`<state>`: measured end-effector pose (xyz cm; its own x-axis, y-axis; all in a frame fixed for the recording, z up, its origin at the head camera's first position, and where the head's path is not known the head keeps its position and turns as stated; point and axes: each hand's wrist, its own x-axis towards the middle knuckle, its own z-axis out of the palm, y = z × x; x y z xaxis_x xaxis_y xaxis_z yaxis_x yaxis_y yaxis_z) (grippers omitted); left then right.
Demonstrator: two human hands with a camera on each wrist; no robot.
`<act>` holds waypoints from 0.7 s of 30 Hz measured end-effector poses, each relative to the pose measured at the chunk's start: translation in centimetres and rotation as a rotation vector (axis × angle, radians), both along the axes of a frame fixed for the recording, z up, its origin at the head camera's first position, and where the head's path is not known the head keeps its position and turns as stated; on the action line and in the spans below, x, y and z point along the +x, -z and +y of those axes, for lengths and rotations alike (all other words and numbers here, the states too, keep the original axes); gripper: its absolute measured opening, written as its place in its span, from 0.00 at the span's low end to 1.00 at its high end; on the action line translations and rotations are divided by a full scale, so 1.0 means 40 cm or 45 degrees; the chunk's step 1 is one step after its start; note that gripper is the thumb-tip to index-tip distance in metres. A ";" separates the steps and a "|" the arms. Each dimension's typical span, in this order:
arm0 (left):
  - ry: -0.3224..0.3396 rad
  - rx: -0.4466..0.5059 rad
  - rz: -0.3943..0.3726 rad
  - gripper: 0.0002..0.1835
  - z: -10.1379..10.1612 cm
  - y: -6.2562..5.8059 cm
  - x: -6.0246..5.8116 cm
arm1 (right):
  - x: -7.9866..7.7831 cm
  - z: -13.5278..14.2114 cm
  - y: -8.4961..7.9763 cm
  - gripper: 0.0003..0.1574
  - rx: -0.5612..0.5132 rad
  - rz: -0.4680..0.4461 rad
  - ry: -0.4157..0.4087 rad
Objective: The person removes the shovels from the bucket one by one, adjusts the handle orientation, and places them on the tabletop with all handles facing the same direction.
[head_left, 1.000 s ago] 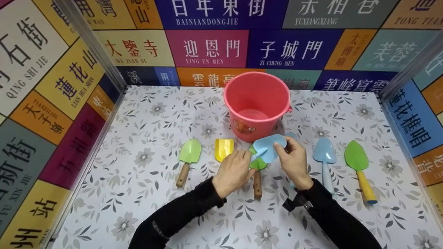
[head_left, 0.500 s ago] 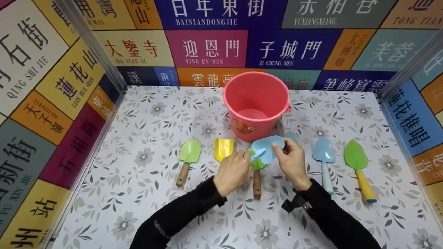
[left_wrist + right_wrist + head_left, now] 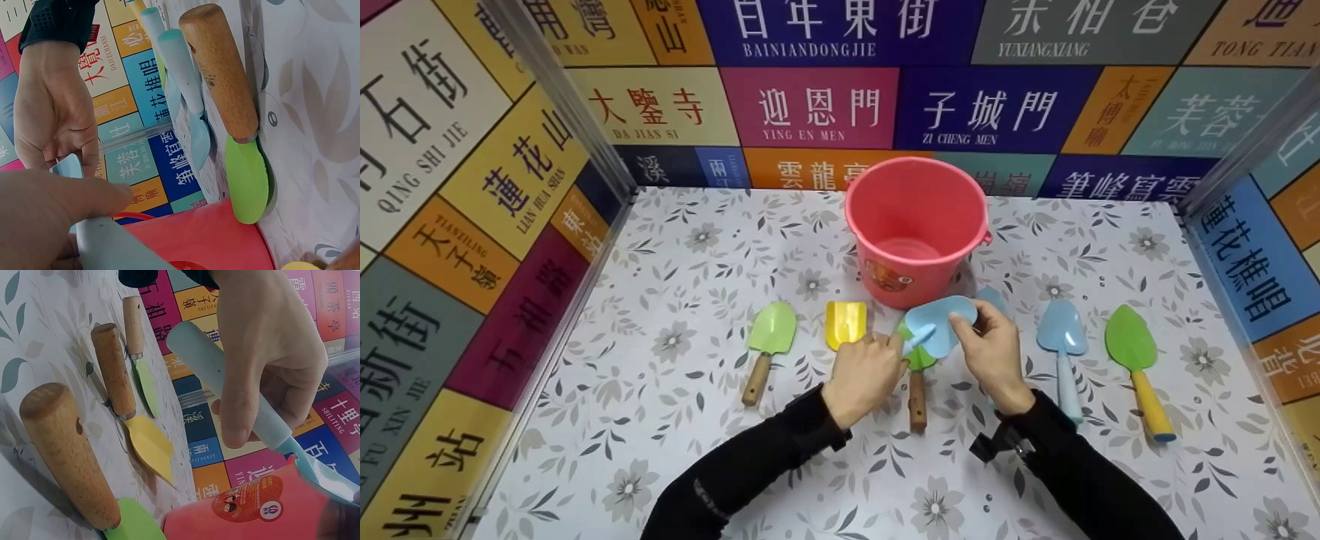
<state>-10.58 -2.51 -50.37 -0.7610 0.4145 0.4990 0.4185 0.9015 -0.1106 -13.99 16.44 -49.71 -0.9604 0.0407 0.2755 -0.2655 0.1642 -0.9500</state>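
Observation:
A light blue toy shovel (image 3: 941, 322) is held between both hands above the table, near the front of a pink bucket (image 3: 915, 225). My left hand (image 3: 864, 375) grips its pale handle (image 3: 205, 357), fingers curled round it with the thumb along one side. With thumb and fingers, my right hand (image 3: 996, 352) pinches the far edge of its blade (image 3: 326, 478). Right below the held shovel lies a green trowel (image 3: 916, 401) with a wooden handle. A yellow shovel (image 3: 847, 319) lies beside my left hand, which hides its wooden handle (image 3: 112, 371) in the head view.
A green trowel with a wooden handle (image 3: 771, 330) lies on the left. To the right are a light blue shovel (image 3: 1063, 330) and a green one with a yellow handle (image 3: 1132, 341). Another blue shovel (image 3: 991, 296) is mostly behind my right hand. Printed panels (image 3: 817, 105) wall the table.
Almost nothing moves. Both hands keep their hold on the blue shovel, which has shifted only very slightly.

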 end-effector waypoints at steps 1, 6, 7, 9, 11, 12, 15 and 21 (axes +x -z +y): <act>0.004 0.001 0.011 0.16 -0.001 0.000 0.000 | 0.000 0.001 0.000 0.09 0.001 0.001 -0.009; 0.049 0.029 -0.024 0.15 -0.007 -0.001 0.001 | -0.001 0.004 -0.002 0.11 0.003 -0.037 -0.042; 0.060 0.037 -0.039 0.15 -0.009 -0.001 0.001 | -0.001 0.005 -0.002 0.11 -0.001 -0.050 -0.052; 0.077 0.048 -0.049 0.13 -0.012 -0.002 0.000 | -0.002 0.007 -0.004 0.12 -0.005 -0.076 -0.081; 0.089 0.067 -0.042 0.11 -0.018 -0.003 -0.001 | -0.003 0.010 -0.009 0.14 -0.003 -0.095 -0.125; 0.098 0.077 -0.041 0.10 -0.022 -0.004 0.000 | -0.003 0.012 -0.011 0.15 0.005 -0.102 -0.153; 0.113 0.125 -0.027 0.11 -0.040 -0.010 0.003 | -0.002 0.023 -0.020 0.19 0.048 -0.089 -0.249; 0.130 0.236 -0.083 0.15 -0.112 -0.023 0.028 | 0.001 0.087 -0.018 0.19 0.270 0.140 -0.375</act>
<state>-9.46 -7.00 -49.46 -0.7529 0.3969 0.5250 0.5096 0.8563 0.0835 -13.96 19.93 -48.97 -0.8867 -0.3014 0.3506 -0.4294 0.2555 -0.8662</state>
